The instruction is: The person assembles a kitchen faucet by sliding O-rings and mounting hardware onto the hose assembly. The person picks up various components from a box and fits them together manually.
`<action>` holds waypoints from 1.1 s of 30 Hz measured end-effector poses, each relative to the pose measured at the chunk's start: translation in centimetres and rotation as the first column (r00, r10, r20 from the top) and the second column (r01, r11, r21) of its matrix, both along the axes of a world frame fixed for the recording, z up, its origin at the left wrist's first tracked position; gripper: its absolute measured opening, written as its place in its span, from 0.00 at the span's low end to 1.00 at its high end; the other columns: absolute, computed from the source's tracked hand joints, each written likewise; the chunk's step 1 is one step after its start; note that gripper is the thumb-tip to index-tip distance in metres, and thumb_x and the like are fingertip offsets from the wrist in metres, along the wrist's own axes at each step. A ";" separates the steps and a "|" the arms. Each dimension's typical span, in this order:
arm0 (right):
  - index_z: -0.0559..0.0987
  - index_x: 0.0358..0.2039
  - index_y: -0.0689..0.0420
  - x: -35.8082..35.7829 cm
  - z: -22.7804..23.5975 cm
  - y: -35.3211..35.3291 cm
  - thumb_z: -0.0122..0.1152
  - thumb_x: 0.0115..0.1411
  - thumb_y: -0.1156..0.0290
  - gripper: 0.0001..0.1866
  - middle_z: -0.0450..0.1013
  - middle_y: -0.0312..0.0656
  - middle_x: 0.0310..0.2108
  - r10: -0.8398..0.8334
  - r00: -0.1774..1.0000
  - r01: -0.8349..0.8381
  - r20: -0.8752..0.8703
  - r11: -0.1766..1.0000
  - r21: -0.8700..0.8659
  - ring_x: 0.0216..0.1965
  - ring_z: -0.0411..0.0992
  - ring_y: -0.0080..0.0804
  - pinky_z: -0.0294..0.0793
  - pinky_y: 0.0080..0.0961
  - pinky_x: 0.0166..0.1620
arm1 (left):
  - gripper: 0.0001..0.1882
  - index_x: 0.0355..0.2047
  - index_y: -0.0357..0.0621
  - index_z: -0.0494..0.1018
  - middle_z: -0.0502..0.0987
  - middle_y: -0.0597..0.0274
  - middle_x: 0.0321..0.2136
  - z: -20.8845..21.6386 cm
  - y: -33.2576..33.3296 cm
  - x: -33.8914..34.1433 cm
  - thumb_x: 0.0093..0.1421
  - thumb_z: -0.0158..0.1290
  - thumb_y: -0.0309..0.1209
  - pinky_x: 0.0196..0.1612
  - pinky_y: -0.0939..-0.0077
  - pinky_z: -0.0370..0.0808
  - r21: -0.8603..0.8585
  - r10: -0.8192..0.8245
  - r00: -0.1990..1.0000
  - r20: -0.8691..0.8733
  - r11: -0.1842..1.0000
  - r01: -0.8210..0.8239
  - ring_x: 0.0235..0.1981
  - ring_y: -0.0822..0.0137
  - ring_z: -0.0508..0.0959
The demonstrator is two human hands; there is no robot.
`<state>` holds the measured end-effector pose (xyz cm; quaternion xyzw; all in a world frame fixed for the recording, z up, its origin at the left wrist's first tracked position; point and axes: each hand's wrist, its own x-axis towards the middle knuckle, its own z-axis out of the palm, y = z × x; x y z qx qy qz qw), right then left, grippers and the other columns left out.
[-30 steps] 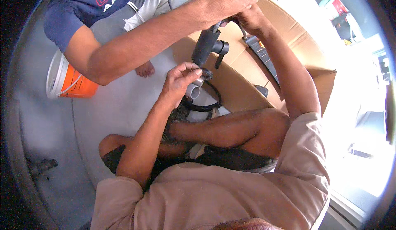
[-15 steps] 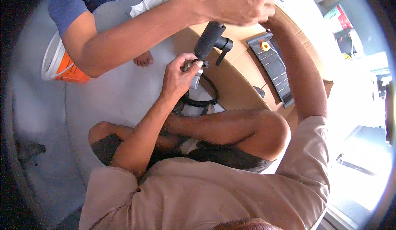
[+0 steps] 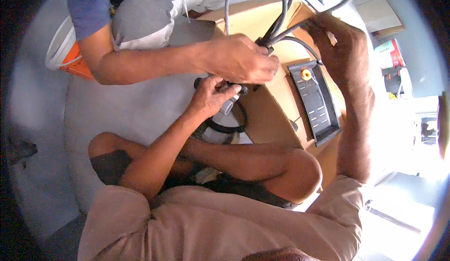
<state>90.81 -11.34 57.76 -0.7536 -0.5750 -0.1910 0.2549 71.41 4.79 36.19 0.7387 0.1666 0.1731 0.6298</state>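
My left hand (image 3: 211, 99) is closed, thumb and fingers pinching a grey cylindrical piece (image 3: 227, 107) at the lower end of a black tube-shaped device. Most of that device is hidden behind a co-worker's hand (image 3: 243, 59), which reaches across from the left just above my fingers. Black cables (image 3: 284, 8) loop up from the co-worker's fist. My right hand (image 3: 344, 50) is raised over the far right of the cardboard, its fingers curled at a black cable (image 3: 293, 28) that runs up to the right; part of the grip is in shadow.
A large open cardboard box (image 3: 267, 120) lies beyond my crossed legs. On it rests a black tray (image 3: 316, 106) with an orange ring (image 3: 306, 74). A black hose loop (image 3: 225, 129) lies near my shins. An orange-and-white bucket (image 3: 70, 64) stands beside the seated co-worker.
The co-worker's hand has come down over the black device, covering it. My right hand, formerly hidden behind that hand, now shows farther right. The cable loops have come into view.
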 end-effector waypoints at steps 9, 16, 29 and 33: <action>0.80 0.33 0.51 6.4 1.0 8.6 0.60 0.62 0.62 0.08 0.74 0.38 0.33 0.630 0.480 -0.087 0.611 0.727 -0.681 0.44 0.74 0.37 0.71 0.34 0.51 | 0.11 0.42 0.38 0.78 0.82 0.63 0.35 -0.4 0.9 0.5 0.60 0.65 0.28 0.41 0.75 0.77 -0.060 -0.037 0.998 0.047 0.997 0.040 0.36 0.73 0.80; 0.84 0.33 0.58 6.9 1.6 13.5 0.58 0.65 0.69 0.09 0.79 0.43 0.29 0.572 0.748 0.292 0.338 0.173 -0.940 0.34 0.80 0.38 0.76 0.37 0.42 | 0.15 0.40 0.34 0.78 0.82 0.54 0.34 0.1 1.4 0.5 0.57 0.67 0.31 0.42 0.68 0.77 0.107 -0.016 0.997 0.075 0.994 0.007 0.35 0.64 0.81; 0.82 0.21 0.60 6.0 1.6 17.7 0.64 0.61 0.65 0.15 0.78 0.44 0.22 0.230 0.965 0.184 0.125 -0.259 -0.948 0.30 0.80 0.37 0.78 0.38 0.35 | 0.21 0.48 0.35 0.77 0.83 0.47 0.41 0.1 3.7 0.4 0.60 0.65 0.36 0.47 0.59 0.79 0.120 -0.220 0.974 0.055 0.970 0.213 0.42 0.55 0.84; 0.83 0.23 0.62 8.3 1.0 15.2 0.64 0.60 0.66 0.13 0.78 0.46 0.23 0.557 0.821 0.097 0.125 0.079 -0.992 0.32 0.80 0.41 0.78 0.38 0.36 | 0.21 0.48 0.35 0.77 0.83 0.47 0.41 -1.3 4.1 0.9 0.60 0.65 0.36 0.46 0.60 0.79 0.183 -0.176 0.976 0.127 0.972 0.151 0.42 0.54 0.84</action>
